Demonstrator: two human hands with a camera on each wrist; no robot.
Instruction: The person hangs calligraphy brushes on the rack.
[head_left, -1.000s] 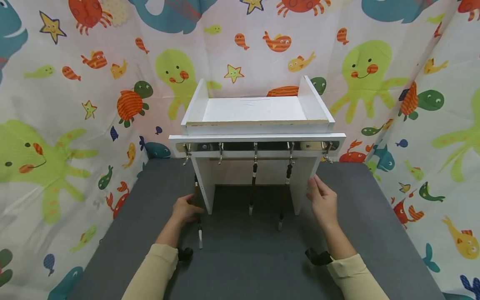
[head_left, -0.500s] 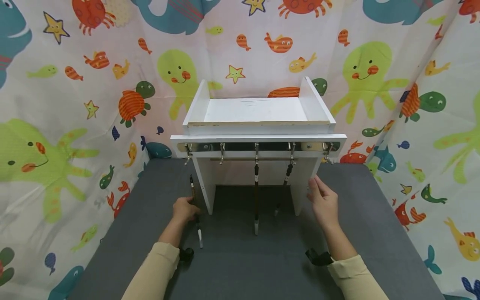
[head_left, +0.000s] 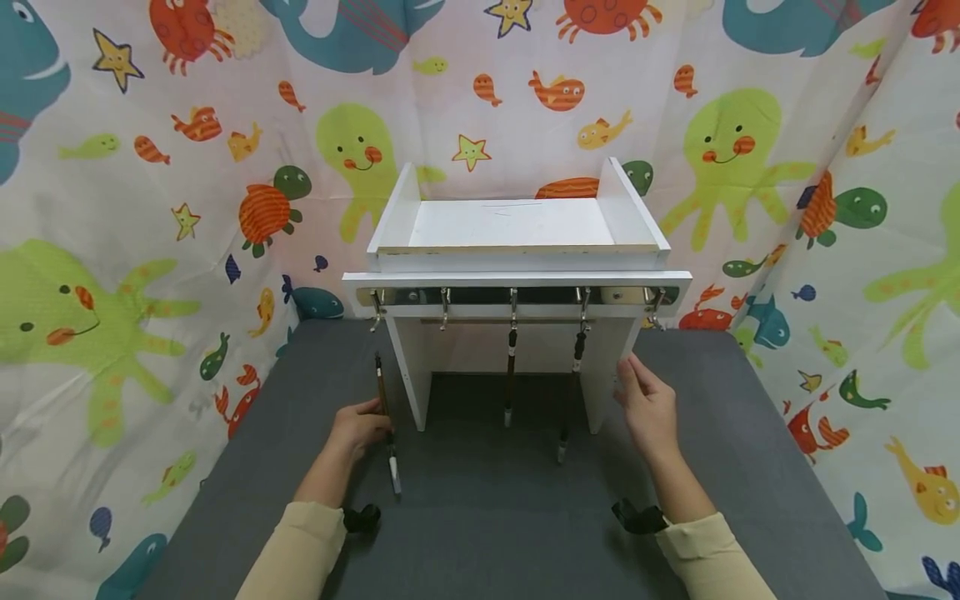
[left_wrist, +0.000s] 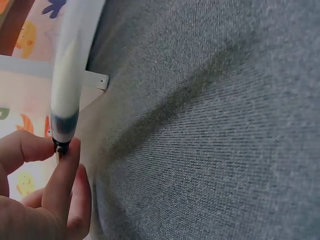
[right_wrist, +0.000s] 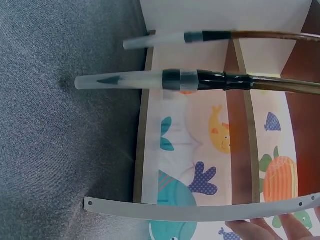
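Note:
My left hand (head_left: pixel 360 429) pinches a calligraphy brush (head_left: pixel 393 471) just left of the white rack (head_left: pixel 517 279). The brush slants, capped tip down. In the left wrist view, thumb and fingers meet just behind its clear cap (left_wrist: pixel 67 90), through which pale bristles show. My right hand (head_left: pixel 647 404) grips the edge of the rack's right side panel (head_left: pixel 611 358); its fingertips (right_wrist: pixel 240 229) show beyond that panel in the right wrist view. Two more capped brushes, a middle one (head_left: pixel 511 367) and a right one (head_left: pixel 576 375), hang tip down from hooks on the rack's front rail.
Hooks at the rail's left end, such as the outermost hook (head_left: pixel 377 308), carry nothing. An open tray (head_left: pixel 510 223) forms the rack's top. Grey cloth (head_left: pixel 480 533) covers the table, and a sea-animal curtain (head_left: pixel 247 75) surrounds it at the back and sides.
My left hand has shifted slightly left with its brush, whose upper end now leans further left. The two hanging brushes swing back and forth. My right hand keeps its hold on the panel.

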